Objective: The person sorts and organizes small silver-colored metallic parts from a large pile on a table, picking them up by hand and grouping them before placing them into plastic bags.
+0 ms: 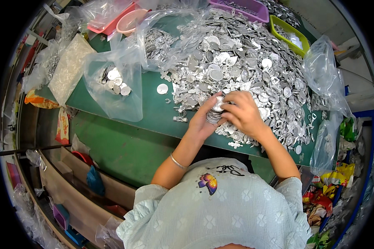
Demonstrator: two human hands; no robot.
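Together, both hands [202, 121] [246, 113] hold silvery discs [214, 116], seemingly stacked

Black script lettering [230, 170] across the chest of the pale blue-green shirt [237, 203], its wording not clearly legible

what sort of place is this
Probably a small workshop or packing room: a big heap of small silvery pieces covers much of a green table, with a clear plastic bag of discs beside it and a purple tray behind.
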